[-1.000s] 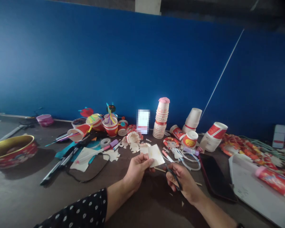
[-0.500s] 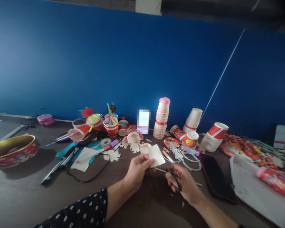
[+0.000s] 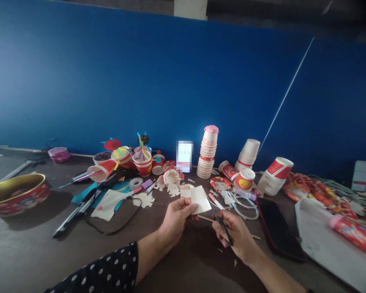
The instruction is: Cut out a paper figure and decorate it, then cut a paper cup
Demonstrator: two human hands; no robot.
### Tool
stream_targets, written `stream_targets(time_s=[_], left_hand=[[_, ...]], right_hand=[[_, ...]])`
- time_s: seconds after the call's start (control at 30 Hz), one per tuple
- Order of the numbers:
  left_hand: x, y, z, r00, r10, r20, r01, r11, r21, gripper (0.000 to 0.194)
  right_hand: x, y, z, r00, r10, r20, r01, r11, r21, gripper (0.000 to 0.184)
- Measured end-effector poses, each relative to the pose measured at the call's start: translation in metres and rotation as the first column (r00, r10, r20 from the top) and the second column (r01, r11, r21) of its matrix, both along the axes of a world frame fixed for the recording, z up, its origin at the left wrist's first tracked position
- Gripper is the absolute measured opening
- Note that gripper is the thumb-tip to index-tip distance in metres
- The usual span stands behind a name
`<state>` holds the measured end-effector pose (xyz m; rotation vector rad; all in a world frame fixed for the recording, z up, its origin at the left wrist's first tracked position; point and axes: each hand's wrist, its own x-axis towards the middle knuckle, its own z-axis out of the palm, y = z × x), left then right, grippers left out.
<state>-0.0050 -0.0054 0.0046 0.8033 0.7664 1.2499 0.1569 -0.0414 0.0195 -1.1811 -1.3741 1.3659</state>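
Between the fingers and thumb of my left hand (image 3: 177, 216) is a small cream-white piece of paper (image 3: 201, 199), tilted up above the table. My right hand (image 3: 234, 232) is closed round the dark handles of a pair of scissors (image 3: 222, 226). The scissor blades point up and left and lie at the right edge of the paper. Whether the blades are fully closed is too small to tell. A thin wooden stick (image 3: 206, 219) lies on the table behind and between my hands. Tiny paper scraps (image 3: 235, 263) lie below my right hand.
A tall stack of paper cups (image 3: 206, 156) stands at the back, with more cups (image 3: 244, 179) to its right. A dark phone (image 3: 277, 228) lies right of my right hand. Pens (image 3: 76, 209), tape (image 3: 136, 182) and cut paper (image 3: 144, 199) are at left, beyond them a red-and-gold bowl (image 3: 18, 195).
The scissors have moved slightly up and left against the paper's right edge, and their blades show more plainly. The left hand holds nearly still; the rest is unchanged.
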Motion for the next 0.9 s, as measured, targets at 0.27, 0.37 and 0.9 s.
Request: stream_targets(time_s=[0.27, 0.37, 0.9], left_hand=[[0.0000, 0.0001, 0.0002, 1.000, -0.015, 0.012, 0.014, 1.000, 0.018, 0.030], [0.0003, 0.0006, 0.0000, 1.000, -0.015, 0.012, 0.015, 1.000, 0.015, 0.030], [-0.0013, 0.0022, 0.0026, 1.000, 0.013, 0.016, -0.013, 1.000, 0.007, 0.028]], right_hand=[[-0.0002, 0.0016, -0.0041, 0.999, -0.011, 0.030, 0.011, 0.999, 0.030, 0.045], [-0.0003, 0.0006, -0.0027, 0.999, -0.005, 0.035, 0.003, 0.999, 0.049, 0.045], [0.0027, 0.0015, -0.0060, 0.997, 0.017, 0.072, -0.022, 0.997, 0.068, 0.043]])
